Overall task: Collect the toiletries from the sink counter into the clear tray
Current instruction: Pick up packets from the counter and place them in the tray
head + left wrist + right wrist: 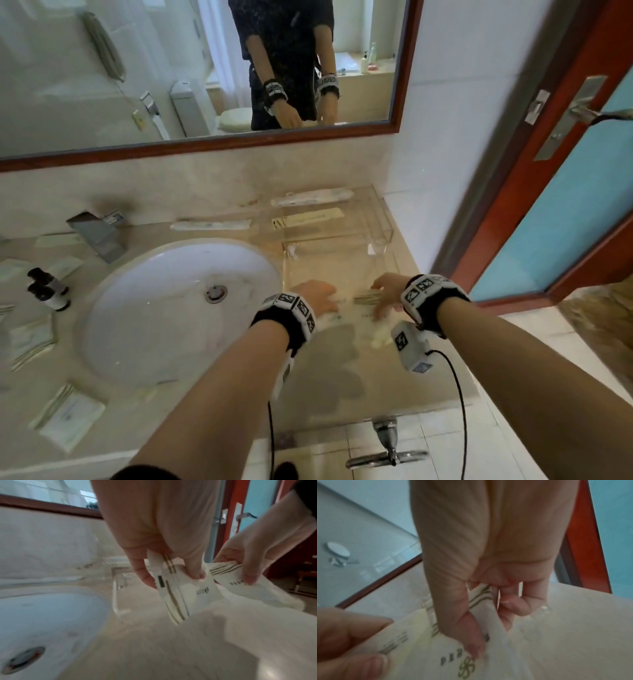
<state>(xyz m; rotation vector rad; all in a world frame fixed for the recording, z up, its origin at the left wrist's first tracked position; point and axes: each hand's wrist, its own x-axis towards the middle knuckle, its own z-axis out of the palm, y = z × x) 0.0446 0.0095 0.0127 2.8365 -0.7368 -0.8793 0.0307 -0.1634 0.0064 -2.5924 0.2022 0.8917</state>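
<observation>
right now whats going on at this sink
A person is gathering toiletries into the clear tray right of the basin. The left hand pinches white sachets, and the right hand grips another packet low over the tray. Two small bottles and more packets wait left of the sink.

Bare forearms, each wrist wearing a black band faced with white blocks printed in black square markers, a white marker-tagged camera box at 6 o'clock under the right wrist, black cables trailing, dark short sleeves.
</observation>
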